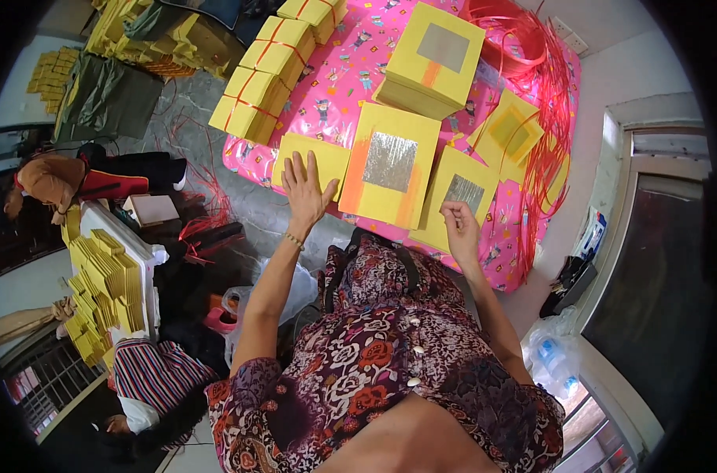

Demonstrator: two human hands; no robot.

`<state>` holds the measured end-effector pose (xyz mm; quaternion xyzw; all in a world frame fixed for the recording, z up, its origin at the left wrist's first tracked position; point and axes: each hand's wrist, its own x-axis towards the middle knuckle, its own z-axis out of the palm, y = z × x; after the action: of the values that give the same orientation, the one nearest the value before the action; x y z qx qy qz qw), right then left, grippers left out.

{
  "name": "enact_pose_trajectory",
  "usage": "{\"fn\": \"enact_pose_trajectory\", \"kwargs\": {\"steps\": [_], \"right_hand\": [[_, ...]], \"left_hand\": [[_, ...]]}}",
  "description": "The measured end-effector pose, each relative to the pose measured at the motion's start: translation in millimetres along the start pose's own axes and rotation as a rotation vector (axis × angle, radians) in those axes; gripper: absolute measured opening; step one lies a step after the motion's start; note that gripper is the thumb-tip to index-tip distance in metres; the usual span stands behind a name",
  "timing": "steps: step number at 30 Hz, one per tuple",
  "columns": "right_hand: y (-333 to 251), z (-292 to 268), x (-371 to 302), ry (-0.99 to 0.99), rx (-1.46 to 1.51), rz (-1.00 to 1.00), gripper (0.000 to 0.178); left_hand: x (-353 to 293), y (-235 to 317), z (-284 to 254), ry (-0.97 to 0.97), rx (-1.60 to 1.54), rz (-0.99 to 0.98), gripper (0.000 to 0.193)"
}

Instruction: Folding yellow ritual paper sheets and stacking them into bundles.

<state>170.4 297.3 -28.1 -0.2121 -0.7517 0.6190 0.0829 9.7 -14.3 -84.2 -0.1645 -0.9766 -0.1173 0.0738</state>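
Observation:
My left hand lies with spread fingers on a plain yellow paper pile near the table's front edge. Beside it is a taller stack of yellow joss paper with a silver foil square and orange smears. My right hand has its thumb and fingertips pinched together, over a lower pile of joss paper with a silver square. What the fingertips hold, if anything, is too small to make out. Behind stands a thick joss paper stack with a duller silver square.
A pink patterned cloth covers the table. Tied yellow paper bundles line its left edge; red plastic straps hang at the right. At left, two people sit by a white table with yellow paper stacks. A water bottle lies at lower right.

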Motion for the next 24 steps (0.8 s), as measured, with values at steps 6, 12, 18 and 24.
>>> {"fn": "enact_pose_trajectory", "kwargs": {"steps": [6,12,18,24], "right_hand": [[24,-18,-16,0.079,-0.1,0.074,0.011],[32,-31,-32,0.126,-0.063,0.166,0.012],[50,-43,-42,0.178,-0.142,0.103,0.013],[32,-63,-48,0.032,-0.421,0.028,0.019]], "left_hand": [[1,6,-1,-0.043,-0.006,0.008,0.082],[11,2,-22,-0.079,-0.031,0.041,0.073],[23,-1,-42,-0.068,-0.034,0.088,0.068],[22,34,-86,0.162,-0.108,0.133,0.049]]}}
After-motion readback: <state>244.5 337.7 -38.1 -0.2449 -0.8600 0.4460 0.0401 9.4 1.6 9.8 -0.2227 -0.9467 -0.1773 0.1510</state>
